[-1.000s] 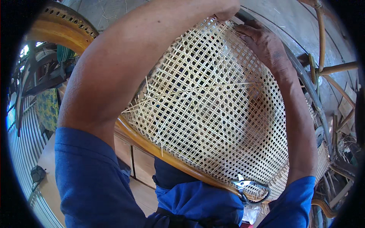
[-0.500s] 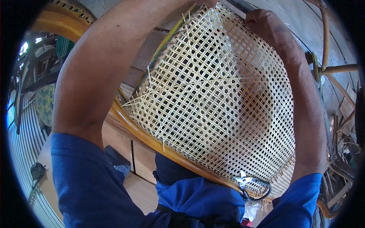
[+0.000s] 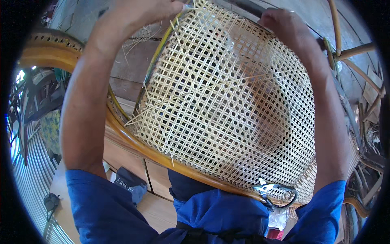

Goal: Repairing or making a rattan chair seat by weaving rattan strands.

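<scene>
A woven cane panel (image 3: pixel 203 93), pale with open holes, fills the middle of the head view and is set in a curved, varnished rattan frame (image 3: pixel 162 153). Loose strand ends stick out along its left and lower edges. At its far left corner my left hand (image 3: pixel 156 10) is closed; a small pale tip shows at its fingers, too blurred to name. My right hand (image 3: pixel 282 20) is closed at the panel's far right edge, its grip hidden by the curled fingers. Small hand pruners (image 3: pixel 268 189) with a dark looped handle lie on the near edge of the weave.
Another curved rattan piece (image 3: pixel 53 53) with drilled holes stands at the left. Rattan poles (image 3: pixel 353 53) and scrap lie to the right. A dark cloth item (image 3: pixel 132 185) rests on boards below the frame. Cane scraps (image 3: pixel 144 36) lie on the floor beyond the panel.
My left hand has moved left and nearer, coming more into view along the far edge. The panel has shifted slightly left in view. My right hand stays at the far right edge.
</scene>
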Motion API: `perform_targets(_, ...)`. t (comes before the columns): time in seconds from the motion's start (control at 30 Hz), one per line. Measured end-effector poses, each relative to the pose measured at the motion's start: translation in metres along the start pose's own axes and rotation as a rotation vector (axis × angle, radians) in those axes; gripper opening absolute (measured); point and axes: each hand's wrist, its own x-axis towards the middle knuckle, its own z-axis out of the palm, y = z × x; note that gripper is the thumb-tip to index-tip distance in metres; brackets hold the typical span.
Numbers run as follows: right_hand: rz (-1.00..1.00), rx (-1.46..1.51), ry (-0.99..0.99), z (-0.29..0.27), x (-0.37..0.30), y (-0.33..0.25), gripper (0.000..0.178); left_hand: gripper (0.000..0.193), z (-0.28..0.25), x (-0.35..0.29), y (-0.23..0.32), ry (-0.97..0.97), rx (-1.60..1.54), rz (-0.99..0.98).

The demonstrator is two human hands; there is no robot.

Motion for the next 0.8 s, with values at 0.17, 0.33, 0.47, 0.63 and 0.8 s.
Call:
perform_targets(0.17, 0.25, -0.19, -0.043, 0.001, -0.013, -0.027, 0.021, 0.039, 0.043, 0.009, -0.028, 0.071, -0.116, -0.143)
perform_targets(0.33, 0.222, -0.149, -0.094, -0.003, -0.009, -0.026, 0.023, 0.04, 0.045, 0.018, 0.018, 0.069, -0.604, -0.242)
perform_targets(0.47, 0.189, -0.22, -0.105, -0.002, -0.008, -0.02, 0.024, 0.039, 0.06, 0.035, 0.018, 0.014, -0.455, -0.225)
perform_targets(0.63, 0.167, -0.264, 0.002, 0.007, -0.004, -0.015, 0.02, 0.027, 0.058, 0.023, 0.036, 0.205, -0.108, -0.277)
perform_targets(0.8, 0.152, -0.263, 0.098, 0.012, -0.002, -0.014, 0.016, 0.02, 0.072, 0.009, 0.038, 0.325, 0.052, -0.156)
